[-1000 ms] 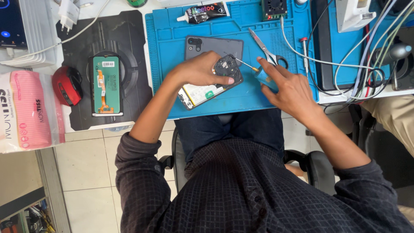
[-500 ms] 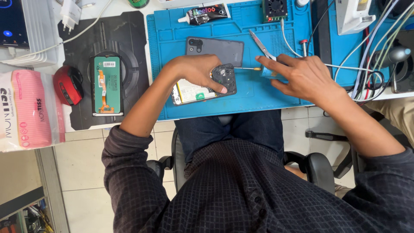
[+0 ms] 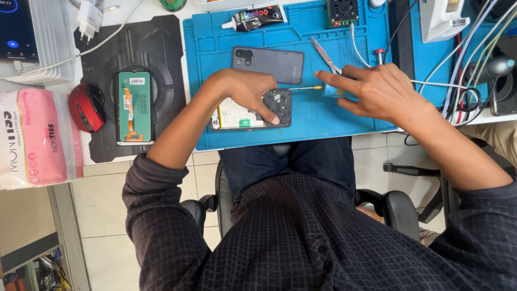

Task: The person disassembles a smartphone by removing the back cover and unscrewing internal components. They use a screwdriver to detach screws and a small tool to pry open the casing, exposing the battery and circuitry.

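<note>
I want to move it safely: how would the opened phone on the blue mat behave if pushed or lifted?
The opened phone lies flat under the left hand, so it would probably slide, not tip. Its insides are exposed, so likely fragile. It looks thin and probably light.

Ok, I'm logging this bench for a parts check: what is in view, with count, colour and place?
opened phone: 1, white and black inside, on blue mat, under left hand
back cover: 1, grey, mat, above the phone
screwdriver: 1, thin gold shaft, in right hand
scissors: 1, silver, mat
glue tube: 1, black, mat top
screen part: 1, green, black pad
mouse: 1, red, far left
blue mat: 1, desk
left hand: on phone
right hand: holding screwdriver
</note>
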